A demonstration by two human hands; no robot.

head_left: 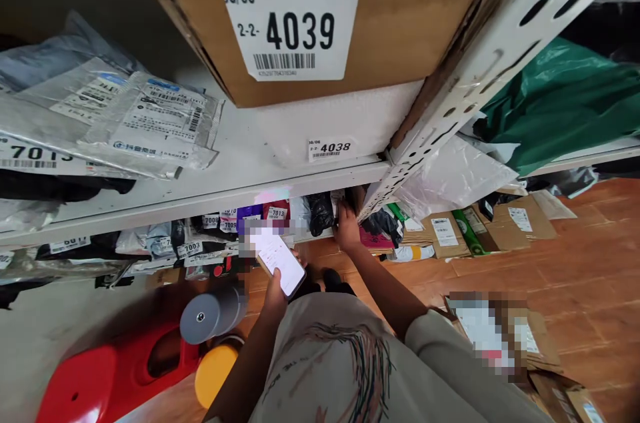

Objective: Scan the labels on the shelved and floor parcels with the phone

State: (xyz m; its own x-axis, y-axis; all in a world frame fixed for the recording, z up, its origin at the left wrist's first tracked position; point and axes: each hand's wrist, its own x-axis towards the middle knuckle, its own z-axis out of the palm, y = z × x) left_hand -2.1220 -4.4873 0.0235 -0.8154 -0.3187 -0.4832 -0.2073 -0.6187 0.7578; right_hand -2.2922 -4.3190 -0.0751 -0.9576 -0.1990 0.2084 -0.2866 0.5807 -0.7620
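Note:
My left hand (275, 289) is wrapped round a smartphone (281, 261) with a bright white screen, its thumb lying along the near edge. The text on the screen is too small to read. At the lower shelf, my right hand (347, 228) reaches in among the parcels with its fingers stretched out. A black plastic parcel (321, 213) is just left of these fingers, and their tips are partly lost in shadow. Farther left on that shelf stand a red parcel (276, 211) labelled 7013 and a purple parcel (249, 215).
Above is a cardboard box (400, 23) labelled 4039, over a white box (285, 123) labelled 4038. A white perforated post (450, 103) stands at right. Below left are a red stool (80, 376) and a grey cylinder (205, 317). Cardboard parcels (543, 343) lie on the floor.

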